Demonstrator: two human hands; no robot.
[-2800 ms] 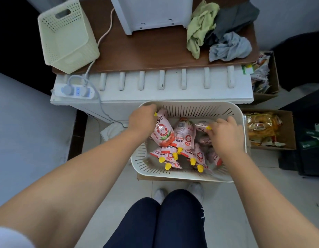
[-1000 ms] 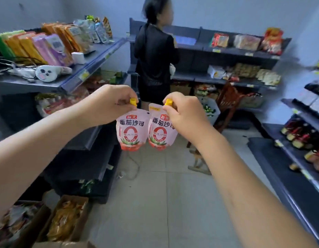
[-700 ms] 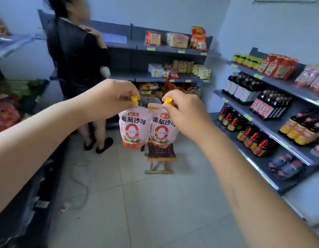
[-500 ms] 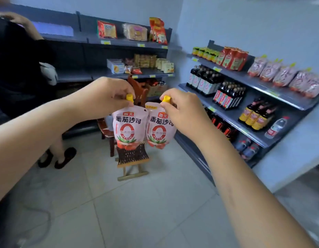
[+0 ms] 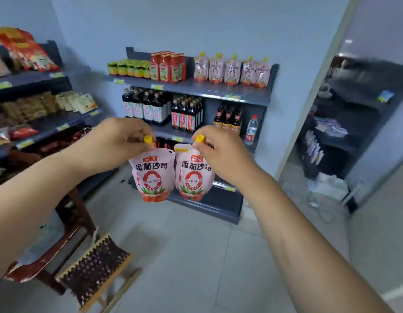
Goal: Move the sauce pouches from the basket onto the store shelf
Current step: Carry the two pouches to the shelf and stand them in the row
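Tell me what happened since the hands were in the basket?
Each hand took one tomato sauce pouch out of the basket by its yellow cap, and the person turned to face the sauce shelf. The left hand and right hand grip the left pouch and right pouch unchanged; neither is shelved.

Sauce shelf (image 5: 218,91) now straight ahead, seemingly nearer; basket gone.

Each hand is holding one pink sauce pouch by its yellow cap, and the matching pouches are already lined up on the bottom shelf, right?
Not the bottom shelf. In the head view the row of matching pouches stands on the top grey shelf. Left hand and right hand each hold one pink sauce pouch by its yellow cap.
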